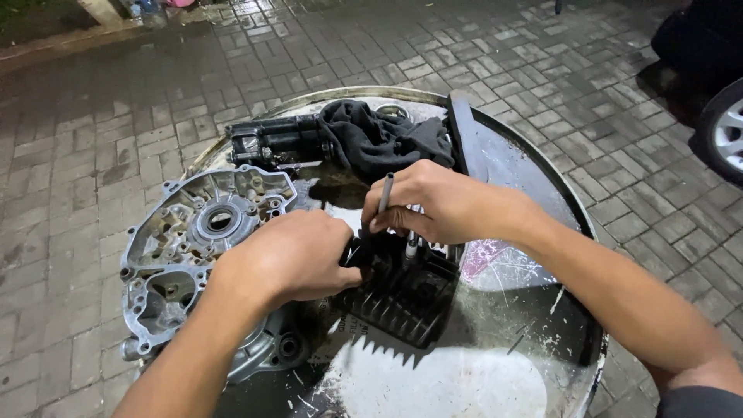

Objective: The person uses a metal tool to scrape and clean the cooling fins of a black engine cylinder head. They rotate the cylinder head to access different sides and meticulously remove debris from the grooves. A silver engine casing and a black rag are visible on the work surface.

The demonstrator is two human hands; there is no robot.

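Resting on the scratched, paint-flecked drum top [495,371]: one black finned engine cylinder [406,298], set near the centre, its fins fanning toward 6 o'clock.

Left hand [290,259]: at 9 o'clock of the cylinder, fingers curled and pressed against its near-left edge, bracing it; the fingertips are hidden behind the knuckles.

Right hand [433,203]: at 12 o'clock of the cylinder, directly above it, fingers drawn together and pinching a slim grey metal rod [385,192]. The rod's long axis runs nearly upright, tilted slightly toward 1 o'clock, its lower end hidden within the fingers. Further short studs [411,244] rise from the cylinder just below this hand. The right hand is the nearer to the rod; the left only steadies the casting.

Other items: silver crankcase half [190,255] at 9 o'clock on the drum, touching the left forearm's side; black starter motor [271,142] at 11 o'clock; dark rag [379,139] at 12 o'clock; black strip [463,131] at 1 o'clock. Wet brick paving [77,155] all round; car wheel [727,135] at 3 o'clock.
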